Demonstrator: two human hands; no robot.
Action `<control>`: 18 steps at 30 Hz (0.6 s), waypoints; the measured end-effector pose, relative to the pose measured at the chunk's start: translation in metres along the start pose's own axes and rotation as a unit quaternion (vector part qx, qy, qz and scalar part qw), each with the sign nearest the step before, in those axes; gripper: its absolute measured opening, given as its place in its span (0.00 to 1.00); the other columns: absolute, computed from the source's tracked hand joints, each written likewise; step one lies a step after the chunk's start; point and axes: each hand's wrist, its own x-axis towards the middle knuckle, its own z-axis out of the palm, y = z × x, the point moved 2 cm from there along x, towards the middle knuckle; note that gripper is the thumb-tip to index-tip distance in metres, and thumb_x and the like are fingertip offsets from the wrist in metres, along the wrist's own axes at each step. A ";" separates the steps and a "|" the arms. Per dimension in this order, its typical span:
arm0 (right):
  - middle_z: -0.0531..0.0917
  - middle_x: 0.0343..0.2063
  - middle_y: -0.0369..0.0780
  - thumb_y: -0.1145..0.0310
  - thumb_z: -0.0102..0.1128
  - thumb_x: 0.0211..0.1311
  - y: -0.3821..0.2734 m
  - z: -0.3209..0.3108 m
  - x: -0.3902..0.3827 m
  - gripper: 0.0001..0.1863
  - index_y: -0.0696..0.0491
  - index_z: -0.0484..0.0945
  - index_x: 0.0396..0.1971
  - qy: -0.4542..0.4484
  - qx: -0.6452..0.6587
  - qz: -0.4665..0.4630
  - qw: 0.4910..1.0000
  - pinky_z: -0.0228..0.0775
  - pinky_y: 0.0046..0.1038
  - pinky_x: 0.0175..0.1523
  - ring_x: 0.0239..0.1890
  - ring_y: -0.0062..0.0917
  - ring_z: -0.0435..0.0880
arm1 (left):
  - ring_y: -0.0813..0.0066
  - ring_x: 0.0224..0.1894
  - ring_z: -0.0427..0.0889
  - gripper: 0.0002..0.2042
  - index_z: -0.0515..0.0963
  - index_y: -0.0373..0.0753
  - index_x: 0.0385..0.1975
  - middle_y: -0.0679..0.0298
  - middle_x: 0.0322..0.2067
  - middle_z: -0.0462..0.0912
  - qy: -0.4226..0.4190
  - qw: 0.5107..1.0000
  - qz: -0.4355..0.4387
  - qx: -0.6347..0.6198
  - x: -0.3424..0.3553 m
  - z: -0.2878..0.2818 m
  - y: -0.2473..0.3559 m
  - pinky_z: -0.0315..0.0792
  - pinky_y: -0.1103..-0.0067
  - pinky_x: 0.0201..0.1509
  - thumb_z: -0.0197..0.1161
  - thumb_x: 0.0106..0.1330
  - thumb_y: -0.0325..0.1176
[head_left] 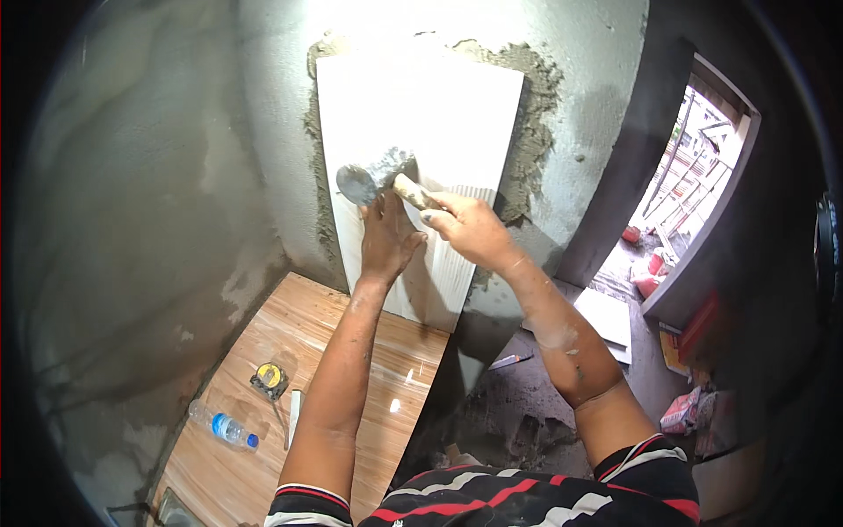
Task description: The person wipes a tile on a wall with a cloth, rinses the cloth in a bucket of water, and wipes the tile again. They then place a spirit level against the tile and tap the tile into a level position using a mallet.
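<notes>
A large white ribbed tile (430,114) stands against the wall in front of me, with grey mortar (531,132) squeezed out around its upper and side edges. My right hand (474,230) grips the pale, mortar-smeared handle of a trowel (386,165), whose grey blade lies over the middle of the tile. Its left end looks round and dark; whether it touches the tile I cannot tell. Just below the blade, my left hand (389,241) rests on the tile with its fingers stretched upward and thumb apart. The blade partly hides those fingertips.
Wood-patterned tiles (395,369) cover a raised surface at lower left. On it lie a yellow-and-black tape measure (270,378), a plastic bottle (230,430) and a thin white strip (294,413). White tiles (606,321) and a pen-like tool (511,361) lie lower right, near a doorway (746,176).
</notes>
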 end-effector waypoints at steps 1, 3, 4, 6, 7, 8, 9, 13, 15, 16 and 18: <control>0.86 0.38 0.56 0.63 0.60 0.70 -0.006 -0.001 0.001 0.24 0.60 0.77 0.61 -0.024 -0.002 0.030 0.999 0.78 0.36 0.47 0.39 0.39 0.88 | 0.35 0.72 0.60 0.52 0.58 0.28 0.73 0.35 0.66 0.63 -0.019 1.000 -0.013 -0.001 -0.001 0.000 -0.003 0.59 0.55 0.76 0.79 0.54 0.50; 0.86 0.38 0.55 0.63 0.60 0.71 -0.011 0.003 -0.001 0.24 0.60 0.77 0.62 -0.048 -0.005 0.059 0.997 0.78 0.36 0.48 0.39 0.38 0.88 | 0.35 0.73 0.58 0.52 0.56 0.28 0.74 0.35 0.67 0.62 -0.023 0.999 0.002 0.036 0.000 -0.002 -0.007 0.56 0.53 0.77 0.77 0.55 0.51; 0.86 0.38 0.55 0.63 0.60 0.71 -0.010 0.007 -0.003 0.24 0.60 0.77 0.62 -0.036 0.014 0.029 0.999 0.78 0.35 0.48 0.38 0.37 0.88 | 0.35 0.74 0.57 0.53 0.54 0.28 0.75 0.34 0.68 0.60 -0.032 0.997 0.019 0.071 0.000 -0.003 -0.009 0.52 0.51 0.78 0.75 0.57 0.53; 0.86 0.37 0.55 0.64 0.60 0.71 -0.007 0.007 -0.002 0.24 0.60 0.77 0.62 -0.021 0.031 0.002 0.999 0.78 0.35 0.47 0.38 0.36 0.87 | 0.33 0.75 0.53 0.54 0.52 0.26 0.75 0.34 0.69 0.57 -0.058 0.995 0.016 0.076 0.002 -0.001 -0.009 0.46 0.48 0.80 0.73 0.58 0.55; 0.86 0.37 0.54 0.64 0.60 0.71 -0.005 0.005 0.001 0.24 0.60 0.77 0.62 -0.004 0.030 0.002 1.000 0.78 0.35 0.47 0.37 0.36 0.87 | 0.32 0.75 0.51 0.54 0.51 0.25 0.75 0.34 0.70 0.55 -0.045 0.997 0.021 0.054 0.003 0.000 -0.008 0.44 0.49 0.80 0.73 0.59 0.54; 0.86 0.37 0.54 0.64 0.59 0.71 -0.008 0.004 0.003 0.24 0.59 0.77 0.62 0.011 0.031 0.002 0.999 0.77 0.35 0.46 0.36 0.37 0.86 | 0.31 0.75 0.49 0.54 0.51 0.24 0.75 0.34 0.70 0.53 -0.032 0.999 0.023 0.035 0.003 -0.002 -0.006 0.42 0.49 0.81 0.72 0.60 0.54; 0.86 0.37 0.53 0.64 0.59 0.71 -0.016 0.004 0.003 0.22 0.58 0.78 0.61 -0.012 0.043 0.037 0.998 0.77 0.35 0.47 0.37 0.38 0.86 | 0.28 0.76 0.44 0.55 0.49 0.26 0.76 0.33 0.72 0.49 -0.027 0.999 0.025 0.030 0.004 -0.002 -0.007 0.42 0.48 0.81 0.72 0.59 0.56; 0.86 0.37 0.51 0.63 0.58 0.70 -0.018 0.006 0.015 0.21 0.58 0.79 0.57 -0.016 0.028 -0.018 0.999 0.77 0.36 0.48 0.39 0.39 0.86 | 0.25 0.78 0.36 0.57 0.45 0.31 0.78 0.33 0.77 0.36 -0.047 0.992 0.033 0.111 0.002 0.000 -0.018 0.43 0.49 0.81 0.71 0.58 0.59; 0.84 0.34 0.49 0.62 0.58 0.69 -0.012 0.001 0.026 0.18 0.58 0.81 0.52 -0.001 -0.017 -0.035 0.999 0.76 0.38 0.48 0.38 0.39 0.84 | 0.25 0.78 0.35 0.57 0.44 0.33 0.79 0.34 0.77 0.34 -0.046 0.995 0.012 0.092 0.001 0.003 -0.009 0.44 0.49 0.81 0.71 0.58 0.57; 0.84 0.34 0.49 0.62 0.58 0.69 -0.008 0.001 0.026 0.18 0.58 0.81 0.52 0.002 -0.020 -0.030 0.999 0.76 0.38 0.48 0.38 0.39 0.84 | 0.24 0.78 0.35 0.57 0.44 0.36 0.79 0.35 0.78 0.32 -0.043 0.996 -0.009 0.076 0.000 0.005 -0.005 0.45 0.50 0.81 0.72 0.58 0.55; 0.84 0.34 0.49 0.63 0.58 0.69 -0.022 0.001 0.032 0.15 0.58 0.82 0.47 -0.021 -0.003 -0.044 0.999 0.75 0.39 0.48 0.38 0.41 0.83 | 0.24 0.78 0.35 0.57 0.43 0.39 0.80 0.37 0.78 0.31 -0.035 0.995 -0.011 0.098 0.000 0.003 -0.008 0.48 0.50 0.81 0.73 0.57 0.54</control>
